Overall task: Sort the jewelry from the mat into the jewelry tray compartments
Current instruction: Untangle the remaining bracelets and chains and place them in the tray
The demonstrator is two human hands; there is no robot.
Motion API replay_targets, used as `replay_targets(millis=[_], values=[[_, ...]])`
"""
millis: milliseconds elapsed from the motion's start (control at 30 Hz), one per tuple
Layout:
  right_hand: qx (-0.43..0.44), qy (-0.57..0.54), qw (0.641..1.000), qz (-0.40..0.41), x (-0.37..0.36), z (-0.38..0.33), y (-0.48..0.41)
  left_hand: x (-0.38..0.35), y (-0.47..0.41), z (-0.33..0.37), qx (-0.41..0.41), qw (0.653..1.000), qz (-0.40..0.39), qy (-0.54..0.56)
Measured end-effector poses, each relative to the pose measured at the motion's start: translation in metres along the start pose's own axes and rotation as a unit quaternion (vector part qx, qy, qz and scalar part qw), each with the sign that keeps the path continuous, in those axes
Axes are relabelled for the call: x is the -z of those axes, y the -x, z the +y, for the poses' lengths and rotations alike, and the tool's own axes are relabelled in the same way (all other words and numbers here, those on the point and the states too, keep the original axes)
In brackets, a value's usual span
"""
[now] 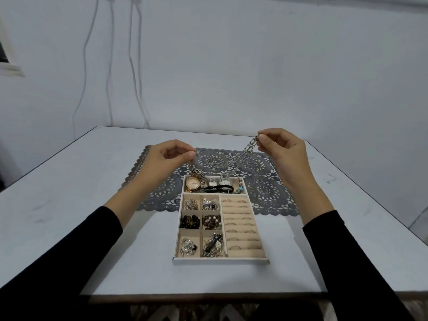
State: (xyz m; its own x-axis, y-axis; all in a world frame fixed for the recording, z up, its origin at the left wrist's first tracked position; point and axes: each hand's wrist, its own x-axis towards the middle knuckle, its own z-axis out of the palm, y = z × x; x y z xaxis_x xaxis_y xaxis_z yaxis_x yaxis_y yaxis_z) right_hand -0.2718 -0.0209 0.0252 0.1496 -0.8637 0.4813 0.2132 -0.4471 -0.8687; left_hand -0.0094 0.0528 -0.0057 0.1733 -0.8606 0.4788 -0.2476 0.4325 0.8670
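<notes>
A silver link chain (246, 151) hangs stretched above the grey lace mat (266, 186). My right hand (283, 151) pinches its raised right end and my left hand (166, 158) pinches the lower left end, above the tray's back left corner. The middle of the chain sags toward the mat. The white jewelry tray (221, 260) lies in front, partly on the mat. Its long back compartment holds a gold watch (193, 183), other watches and bracelets. Small square compartments on the left hold beads and tangled pieces. The ring rolls (240, 224) on the right carry several rings.
The tray and mat lie on a pale table (92, 193) whose right edge runs close to my right forearm. White cables (134, 66) hang down the wall behind the table. Both my forearms wear black sleeves.
</notes>
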Motion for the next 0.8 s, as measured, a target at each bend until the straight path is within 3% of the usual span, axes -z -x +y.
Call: replay_targets(millis=[433,800], values=[[-0.033,0.074,0.996,-0.026,-0.004,0.024,0.011,-0.021,0.013,-0.013,0.032,0.999,0.008,0.008],[-0.075,0.127,0.986,-0.077,0.008,0.037,0.024,-0.008,0.017,-0.027,0.047,0.995,-0.019,-0.088]])
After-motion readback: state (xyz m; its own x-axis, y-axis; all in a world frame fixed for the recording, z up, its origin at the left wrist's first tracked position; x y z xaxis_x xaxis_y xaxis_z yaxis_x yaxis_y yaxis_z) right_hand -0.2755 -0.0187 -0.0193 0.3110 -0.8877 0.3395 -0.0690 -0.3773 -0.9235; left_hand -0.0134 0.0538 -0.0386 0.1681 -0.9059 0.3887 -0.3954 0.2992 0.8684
